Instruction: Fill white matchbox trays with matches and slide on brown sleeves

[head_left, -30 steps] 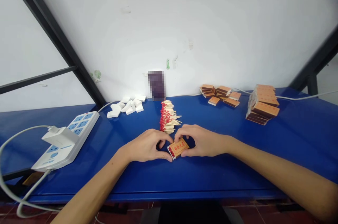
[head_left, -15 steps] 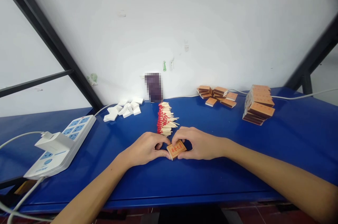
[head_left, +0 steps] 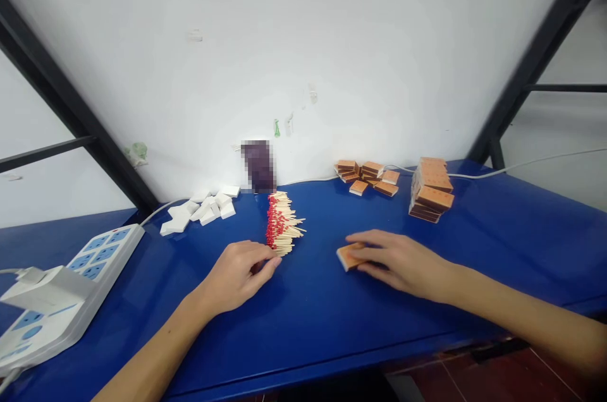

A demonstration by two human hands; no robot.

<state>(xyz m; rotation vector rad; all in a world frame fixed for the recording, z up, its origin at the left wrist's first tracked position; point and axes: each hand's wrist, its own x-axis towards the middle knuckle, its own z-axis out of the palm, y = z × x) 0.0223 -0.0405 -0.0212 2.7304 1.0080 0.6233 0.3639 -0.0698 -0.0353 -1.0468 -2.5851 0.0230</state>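
Observation:
My right hand [head_left: 398,263] has its fingers around a small orange matchbox [head_left: 348,258] just above or on the blue table, right of centre. The box's white end points left, and the fingers cover much of its top. My left hand [head_left: 241,275] is at the near end of a pile of red-headed matches [head_left: 283,225]. Its fingers are curled, with a gap between thumb and forefinger and nothing visible in them. The forefinger tip is beside or touching the nearest matches; I cannot tell which.
White matchbox trays [head_left: 203,209] lie at the back left. Several loose matchboxes [head_left: 359,188] lie by the wall, with a stacked block of matchboxes [head_left: 430,193] farther right. A white power strip [head_left: 90,282] with a plugged-in adapter occupies the left. A pixelated dark item [head_left: 260,167] leans against the wall.
My left hand has let go of the matchbox and shifted to the matches. My right hand has carried the box to the right. The view has turned slightly right.

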